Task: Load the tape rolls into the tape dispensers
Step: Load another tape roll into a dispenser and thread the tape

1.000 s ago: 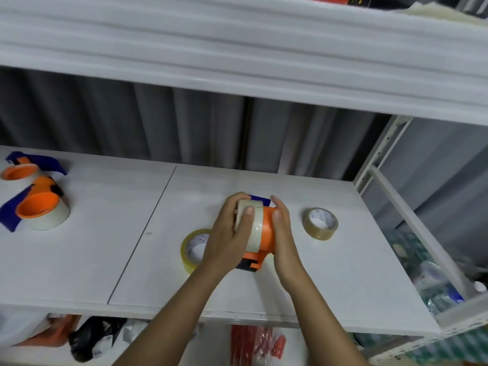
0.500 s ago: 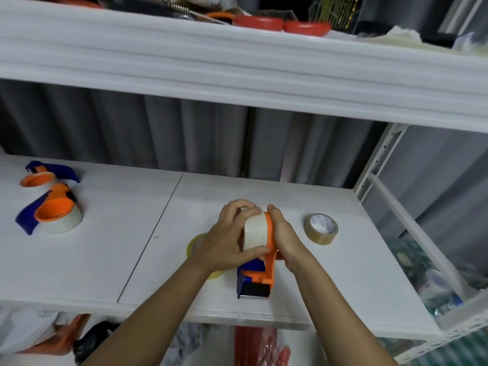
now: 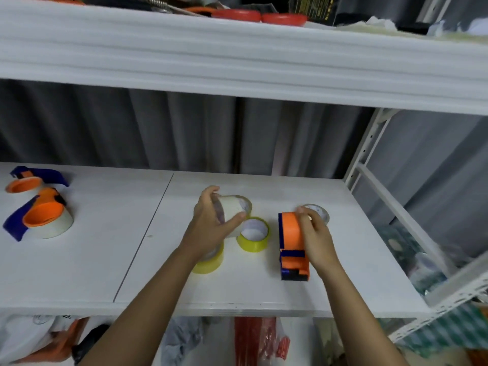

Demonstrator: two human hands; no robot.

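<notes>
My white board shelf carries two yellow tape rolls, a clear roll, and three orange-and-blue dispensers.

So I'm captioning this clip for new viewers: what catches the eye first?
The two hands mid-shelf: the left hand grips a whitish tape roll, the right hand an orange-and-blue dispenser. A yellow roll sits between them. Far left lie two more orange dispensers.

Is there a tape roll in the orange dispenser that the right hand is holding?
No. The dispenser looks empty; the left hand holds the whitish roll apart.
</notes>
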